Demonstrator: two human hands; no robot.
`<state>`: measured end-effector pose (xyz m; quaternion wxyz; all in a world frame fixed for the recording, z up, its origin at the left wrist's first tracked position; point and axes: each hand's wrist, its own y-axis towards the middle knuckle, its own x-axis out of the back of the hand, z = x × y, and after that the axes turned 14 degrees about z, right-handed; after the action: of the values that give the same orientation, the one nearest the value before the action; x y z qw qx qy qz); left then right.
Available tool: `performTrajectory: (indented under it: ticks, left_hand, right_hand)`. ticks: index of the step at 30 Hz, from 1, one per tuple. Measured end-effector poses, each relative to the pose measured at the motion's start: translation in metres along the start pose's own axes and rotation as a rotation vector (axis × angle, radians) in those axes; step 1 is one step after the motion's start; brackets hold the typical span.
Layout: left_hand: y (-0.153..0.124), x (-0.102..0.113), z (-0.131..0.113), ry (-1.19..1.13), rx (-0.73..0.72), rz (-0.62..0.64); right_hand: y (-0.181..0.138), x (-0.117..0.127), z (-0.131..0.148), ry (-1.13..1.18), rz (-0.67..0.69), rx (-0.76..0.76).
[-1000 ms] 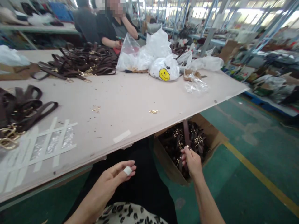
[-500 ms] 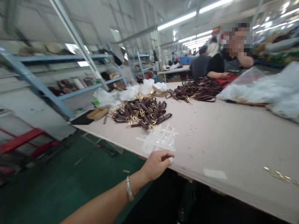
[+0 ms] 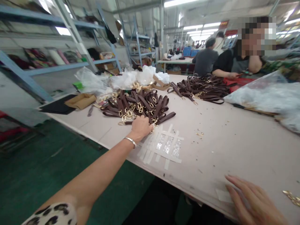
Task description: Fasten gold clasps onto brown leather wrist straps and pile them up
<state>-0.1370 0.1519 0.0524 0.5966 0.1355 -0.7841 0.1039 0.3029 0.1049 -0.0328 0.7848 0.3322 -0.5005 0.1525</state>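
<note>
My left hand (image 3: 141,128) reaches to the front edge of a pile of brown leather wrist straps (image 3: 142,104) with gold rings and clasps. Its fingers curl down onto a strap there, and the fingertips are partly hidden. A silver bangle is on that wrist. My right hand (image 3: 253,200) is at the lower right over the table's near edge, fingers stretched out and holding nothing. Beside it a strip of pale tape (image 3: 223,195) lies on the table, and gold chain pieces (image 3: 292,197) lie farther right.
Taped clear patches (image 3: 167,143) mark the tabletop (image 3: 211,134). A second strap pile (image 3: 201,89) lies farther back, near a seated person (image 3: 234,62). Plastic bags (image 3: 269,92) stand right. A cardboard tray (image 3: 81,100) and black sheet (image 3: 58,104) lie left.
My left hand has moved from the table's near edge forward and left onto the strap pile. My right hand has come into view at the lower right. The view has shifted.
</note>
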Motion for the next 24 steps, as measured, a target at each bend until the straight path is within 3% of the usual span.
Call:
performTrajectory:
  ticks: [4, 10, 15, 20, 24]
  left_hand:
    - [0.002, -0.005, 0.009, -0.108, -0.014, 0.009]
    - [-0.028, 0.0, 0.014, -0.414, 0.02, 0.005]
    - [-0.066, -0.006, 0.004, -0.824, 0.016, 0.13]
    - [-0.099, -0.018, -0.011, -1.796, 0.111, 0.369]
    - [-0.113, -0.023, -0.019, -1.972, 0.14, 0.492]
  right_hand:
    - [0.07, -0.013, 0.012, -0.166, 0.139, 0.002]
    - [0.14, -0.052, -0.013, -0.371, 0.265, 0.099]
    - [0.16, -0.065, -0.022, -0.468, 0.204, 0.225]
    - [0.163, -0.054, -0.01, -0.483, 0.241, 0.201]
    - [0.157, -0.043, -0.003, -0.346, 0.19, 0.112]
